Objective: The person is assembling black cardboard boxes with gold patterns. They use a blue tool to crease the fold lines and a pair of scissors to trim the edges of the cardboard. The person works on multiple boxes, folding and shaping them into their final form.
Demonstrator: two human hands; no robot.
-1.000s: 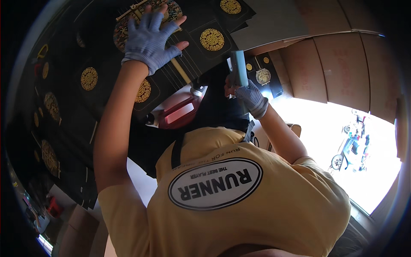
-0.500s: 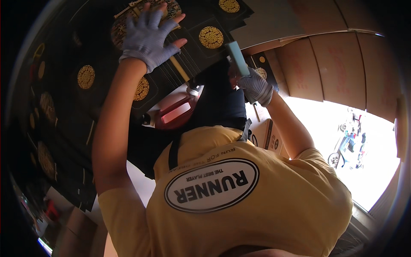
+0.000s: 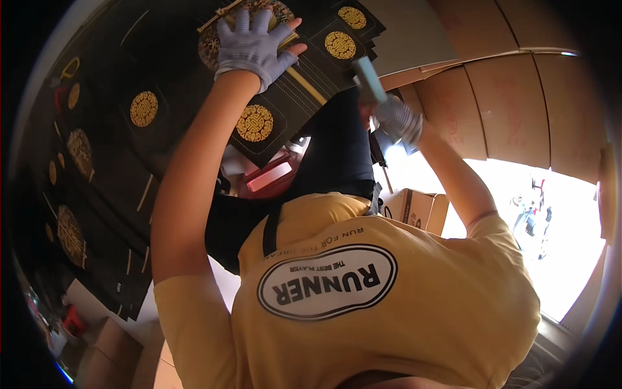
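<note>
My left hand (image 3: 253,42), in a pale knit glove, lies flat with fingers spread on a black flat-folded carton sheet (image 3: 291,97) printed with round gold emblems. My right hand (image 3: 396,120), also gloved, is closed around a light blue slim tool (image 3: 367,76) that points up toward the sheet's right edge. Both arms reach out from my yellow shirt (image 3: 389,305). The tool's tip is blurred, so I cannot tell whether it touches the sheet.
More black sheets with gold emblems (image 3: 78,149) spread over the left side. Large brown cardboard boxes (image 3: 505,97) stand at the upper right, a small open carton (image 3: 414,207) below them. A red object (image 3: 269,175) lies under the sheet. A bright doorway (image 3: 551,220) opens on the right.
My right hand has risen and moved right with the blue tool, closer to the sheet's edge. My left hand has shifted slightly up and right on the black sheet.
</note>
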